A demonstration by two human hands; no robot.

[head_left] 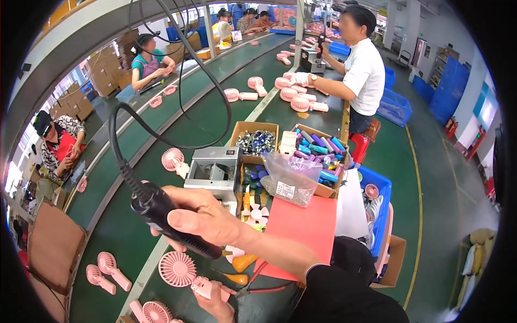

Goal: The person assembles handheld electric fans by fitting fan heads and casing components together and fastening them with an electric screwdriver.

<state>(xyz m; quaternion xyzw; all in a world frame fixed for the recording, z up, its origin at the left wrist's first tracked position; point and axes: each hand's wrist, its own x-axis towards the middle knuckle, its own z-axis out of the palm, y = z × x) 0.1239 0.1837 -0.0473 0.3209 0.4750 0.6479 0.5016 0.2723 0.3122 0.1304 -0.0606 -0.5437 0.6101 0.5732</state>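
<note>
My right hand (207,218) grips a black electric screwdriver (161,215), held at a slant above the bench, its black cable (116,134) looping up and away. Below it, my left hand (215,304) holds the handle of a small pink hand-held fan (177,268) lying on the dark bench, round grille to the left. The screwdriver's tip points down toward the fan's handle. Red wires (264,289) trail from the fan toward the right. Two orange plastic pieces (240,264) lie just beside it.
A red sheet (301,226), a bag of small screws (288,180), cardboard boxes of coloured parts (318,148) and a grey metal device (212,167) lie ahead. Pink fans (107,269) ride the green belt. A blue crate (377,204) stands right. A person in white (363,70) works farther along.
</note>
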